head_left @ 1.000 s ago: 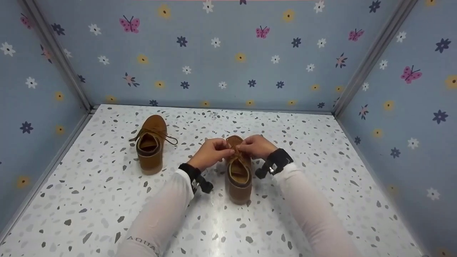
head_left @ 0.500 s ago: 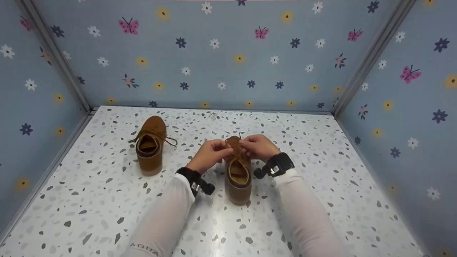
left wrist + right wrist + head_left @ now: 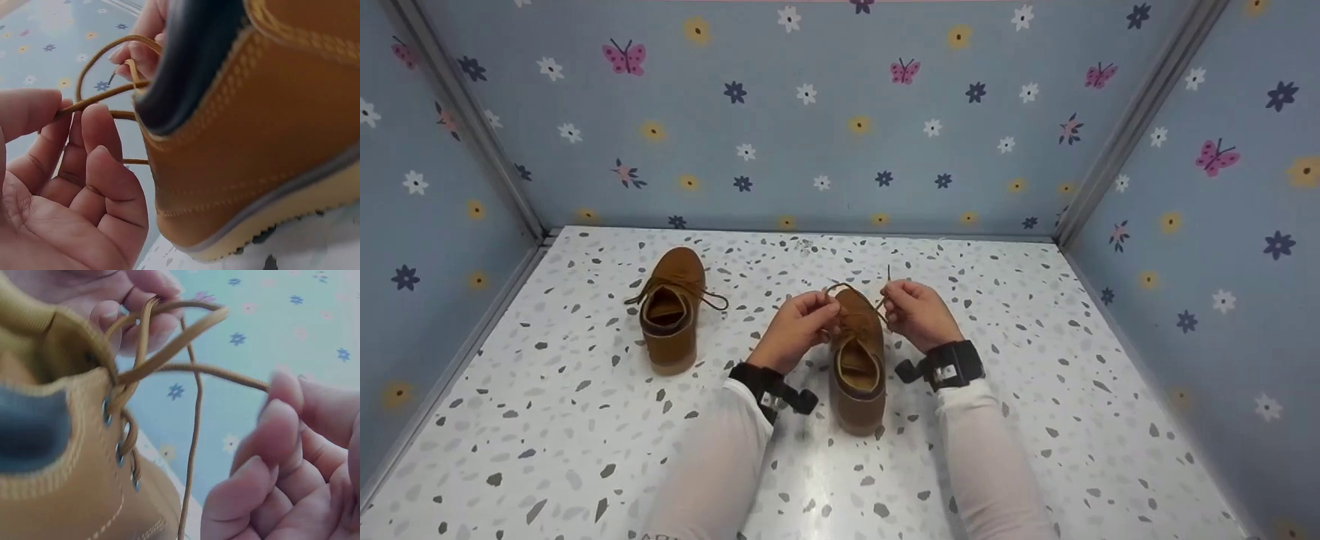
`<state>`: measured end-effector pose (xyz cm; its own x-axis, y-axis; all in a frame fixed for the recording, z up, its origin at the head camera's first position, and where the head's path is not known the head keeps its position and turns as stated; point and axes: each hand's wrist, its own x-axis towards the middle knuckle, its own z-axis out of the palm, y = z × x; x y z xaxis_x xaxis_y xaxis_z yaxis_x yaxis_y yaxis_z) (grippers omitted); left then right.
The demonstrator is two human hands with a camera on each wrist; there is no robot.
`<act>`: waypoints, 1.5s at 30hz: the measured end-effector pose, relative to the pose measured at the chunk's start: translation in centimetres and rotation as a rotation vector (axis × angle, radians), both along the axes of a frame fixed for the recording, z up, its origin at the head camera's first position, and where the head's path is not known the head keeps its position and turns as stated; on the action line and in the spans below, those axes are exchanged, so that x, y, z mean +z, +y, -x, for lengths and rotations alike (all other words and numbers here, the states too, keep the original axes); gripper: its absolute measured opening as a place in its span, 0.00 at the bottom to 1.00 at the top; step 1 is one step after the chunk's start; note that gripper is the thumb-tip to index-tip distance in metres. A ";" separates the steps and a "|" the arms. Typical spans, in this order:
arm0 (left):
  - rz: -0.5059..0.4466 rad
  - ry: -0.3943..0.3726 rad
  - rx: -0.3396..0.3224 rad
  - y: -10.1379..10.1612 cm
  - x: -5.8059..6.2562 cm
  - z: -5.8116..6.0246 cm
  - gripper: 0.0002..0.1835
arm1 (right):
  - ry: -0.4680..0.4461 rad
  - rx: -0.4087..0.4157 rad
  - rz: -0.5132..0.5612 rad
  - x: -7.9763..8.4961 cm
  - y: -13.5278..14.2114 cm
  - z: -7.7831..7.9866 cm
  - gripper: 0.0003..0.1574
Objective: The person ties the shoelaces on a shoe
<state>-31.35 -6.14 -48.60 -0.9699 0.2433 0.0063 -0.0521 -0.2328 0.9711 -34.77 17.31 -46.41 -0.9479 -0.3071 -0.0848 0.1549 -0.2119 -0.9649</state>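
Fingers of the left hand (image 3: 799, 326) pinch a smooth, cord-like brown lace (image 3: 109, 94), which arcs into a loop; fingers of the right hand (image 3: 921, 315) grip another stretch, its tip poking up. Between them stands the tan shoe (image 3: 859, 412), upright on the white, grey-speckled counter (image 3: 870, 487), its leather stitched in double rows, with metal eyelets (image 3: 107, 410), a dark padded collar (image 3: 185, 67) and a pale, ridged sole (image 3: 275, 211). Well apart, a matching shoe (image 3: 669, 349) wears a bow.
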 end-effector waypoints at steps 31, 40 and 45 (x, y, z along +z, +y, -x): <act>-0.300 -0.061 0.086 0.2 2.7 -1.4 0.17 | -0.017 -0.024 0.123 1.8 0.2 -1.9 0.18; -0.331 -0.078 0.120 0.2 2.8 -1.4 0.14 | 0.083 0.009 -0.032 2.2 0.4 -2.0 0.18; -0.407 -0.082 0.136 0.0 2.8 -1.3 0.14 | 0.124 -0.033 -0.027 1.8 0.7 -1.9 0.19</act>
<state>-30.01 -6.14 -45.85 -0.9942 0.1073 -0.0034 -0.0682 -0.6061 0.7924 -32.86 18.04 -44.63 -0.9611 -0.2750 0.0260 0.0274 -0.1886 -0.9817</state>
